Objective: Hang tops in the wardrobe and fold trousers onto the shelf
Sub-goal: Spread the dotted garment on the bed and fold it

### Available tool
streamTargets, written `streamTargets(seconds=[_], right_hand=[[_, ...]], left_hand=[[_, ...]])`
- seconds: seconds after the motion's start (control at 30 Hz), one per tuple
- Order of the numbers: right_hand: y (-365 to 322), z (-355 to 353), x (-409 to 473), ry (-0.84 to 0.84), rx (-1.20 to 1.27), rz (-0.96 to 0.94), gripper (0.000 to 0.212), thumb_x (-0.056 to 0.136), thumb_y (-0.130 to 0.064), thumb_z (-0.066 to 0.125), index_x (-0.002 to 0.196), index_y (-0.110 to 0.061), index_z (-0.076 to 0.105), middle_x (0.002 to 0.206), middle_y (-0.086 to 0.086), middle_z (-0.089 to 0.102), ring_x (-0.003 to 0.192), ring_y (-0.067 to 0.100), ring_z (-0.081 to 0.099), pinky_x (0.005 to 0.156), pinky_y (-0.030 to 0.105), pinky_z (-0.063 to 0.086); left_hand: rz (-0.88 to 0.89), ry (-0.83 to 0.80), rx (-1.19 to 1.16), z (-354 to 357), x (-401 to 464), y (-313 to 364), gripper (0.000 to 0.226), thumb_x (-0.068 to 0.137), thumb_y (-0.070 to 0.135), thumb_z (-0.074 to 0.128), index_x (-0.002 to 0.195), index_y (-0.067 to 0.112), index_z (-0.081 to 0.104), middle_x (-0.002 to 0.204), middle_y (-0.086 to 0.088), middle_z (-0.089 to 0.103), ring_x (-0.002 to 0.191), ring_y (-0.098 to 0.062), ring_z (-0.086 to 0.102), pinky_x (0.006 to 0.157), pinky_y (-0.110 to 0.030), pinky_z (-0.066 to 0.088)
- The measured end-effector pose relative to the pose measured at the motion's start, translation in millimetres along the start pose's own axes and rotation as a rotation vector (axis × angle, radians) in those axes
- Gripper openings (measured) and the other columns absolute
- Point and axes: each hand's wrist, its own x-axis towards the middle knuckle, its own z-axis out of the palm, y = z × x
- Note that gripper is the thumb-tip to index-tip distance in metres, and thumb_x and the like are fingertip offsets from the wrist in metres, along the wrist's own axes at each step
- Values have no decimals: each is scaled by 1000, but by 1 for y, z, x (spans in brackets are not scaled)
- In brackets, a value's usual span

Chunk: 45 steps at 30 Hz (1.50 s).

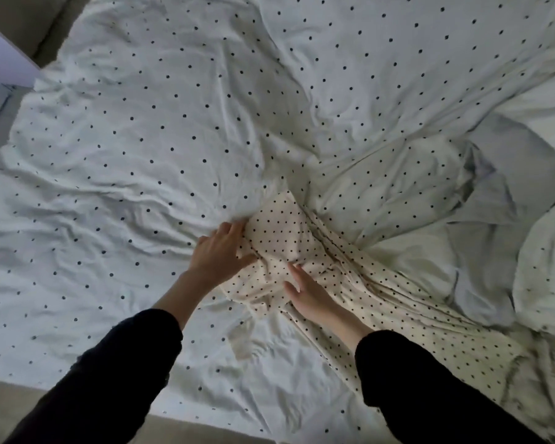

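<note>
- Spotted garment [289, 241] lies on the duvet [141, 139], right of centre, trailing toward the near right.
- Left hand [220, 251] rests at the garment's left edge, touching it.
- Right hand [308, 291] lies flat on the garment, nearer than the left hand and to its right.
- Bunched bedding [494, 238] sits right of the garment.
- Bed frame edge [0, 408] runs along the near left.

Long black sleeves [116, 373] cover both forearms, leaving wrists and hands bare.
</note>
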Motion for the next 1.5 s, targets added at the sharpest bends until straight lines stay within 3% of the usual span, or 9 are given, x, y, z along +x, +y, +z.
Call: streamTargets(seconds=[0.13,0.23,0.57,0.8,0.93,1.1,1.23,1.33,1.5], right_hand=[[0,-3,-6,26,66,-14,53,104,-33,28,152,-20,12,159,2,13,145,13,17,113,23,14],[12,-15,-24,90,107,-36,50,103,-34,29,151,-21,19,155,2,26,138,12,32,107,18,20],[98,-52,-98,799,339,-34,38,103,-22,34,136,-7,45,138,6,50,127,17,47,97,18,33],[151,-29,-101,532,-113,-220,41,98,-9,41,139,-10,44,143,7,44,136,20,37,113,26,28],[166,-8,-86,309,-354,-237,47,99,-18,39,146,-17,33,158,6,14,147,24,8,116,41,27],[172,3,-76,208,-409,-153,43,102,-21,34,144,-17,33,159,5,-7,146,23,-11,119,37,19],[160,-9,-84,114,-169,-88,37,102,-18,34,137,-15,44,159,5,14,143,21,23,111,33,32],[156,-36,-115,77,-24,9,39,103,-22,32,140,-16,42,147,4,42,99,18,64,85,27,47],[179,-75,-170,201,97,106,40,103,-31,31,136,-15,49,137,2,52,125,19,49,98,24,35]], left_hand=[[-41,40,-41,-4,4,15,35,91,31,56,118,12,46,97,-7,63,94,-30,63,74,-38,50],[-18,108,-27,-9,-9,39,9,95,21,46,93,12,45,69,2,50,70,-23,59,61,-31,43],[194,-74,-350,70,-93,191,26,96,31,47,119,27,60,110,7,67,94,-11,64,84,-32,53],[31,157,-285,108,-76,157,42,94,16,53,135,15,46,133,-9,49,118,-24,50,100,-40,44],[-121,-28,-158,119,-39,120,68,96,40,44,149,13,13,150,-14,25,134,-33,34,109,-48,32],[-158,-113,-208,127,-15,119,69,92,34,56,145,5,23,135,-17,50,123,-33,47,99,-43,41],[-146,32,-184,113,-30,136,31,88,17,60,114,2,55,106,-15,63,102,-32,56,79,-37,44],[-55,188,-107,106,-62,162,15,87,7,56,102,4,60,97,-12,62,92,-31,57,74,-39,49],[125,268,-126,108,-125,236,19,76,1,66,93,10,65,82,-7,64,67,-29,64,55,-31,44]])
